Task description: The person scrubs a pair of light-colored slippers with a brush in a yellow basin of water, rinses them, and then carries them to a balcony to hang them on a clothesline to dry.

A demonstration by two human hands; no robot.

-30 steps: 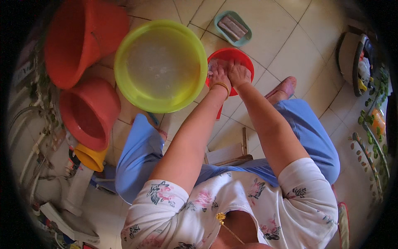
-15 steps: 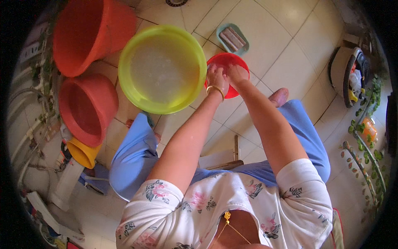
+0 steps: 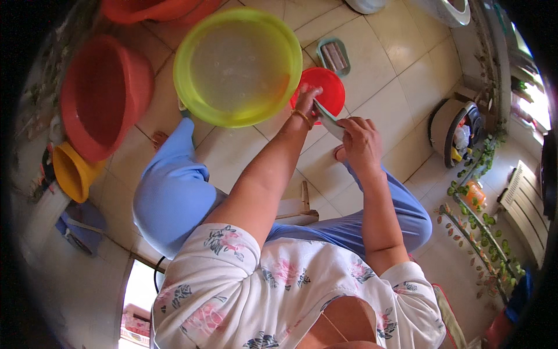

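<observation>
Left hand (image 3: 306, 101): 1, over the near left part of the red bowl, partly blurred; grip cannot be told, whether holding or only touching. Thin yellow bracelet (image 3: 303, 118) on its wrist.

Right hand (image 3: 361, 142): 1, to the right and nearer than the red bowl; grip narrow, fingers closed on the near end of the pale strip.

Pale strip (image 3: 330, 121): 1, thin, flat, grey-green; kind cannot be told. Lies slantwise between the 2 hands, its far end at the left hand, next to the near rim of the red bowl.

Red bowl (image 3: 333, 90): 1, round, on the tiled floor (image 3: 386, 93), just right of the green basin.

Green basin (image 3: 181, 67): 1, wide, yellow-green, holding cloudy liquid.

Blue-green dish (image 3: 344, 71): 1, oblong, just beyond the red bowl, with brown bars (image 3: 333, 57) lying in it.

Red tub (image 3: 136, 78): 1, deep, left of the green basin; more red ware at the far left.

Yellow bucket (image 3: 81, 171): 1, nearer than the red tub, tilted.

Orange container (image 3: 475, 195): 1, at right, among leafy stems (image 3: 491, 235).
</observation>
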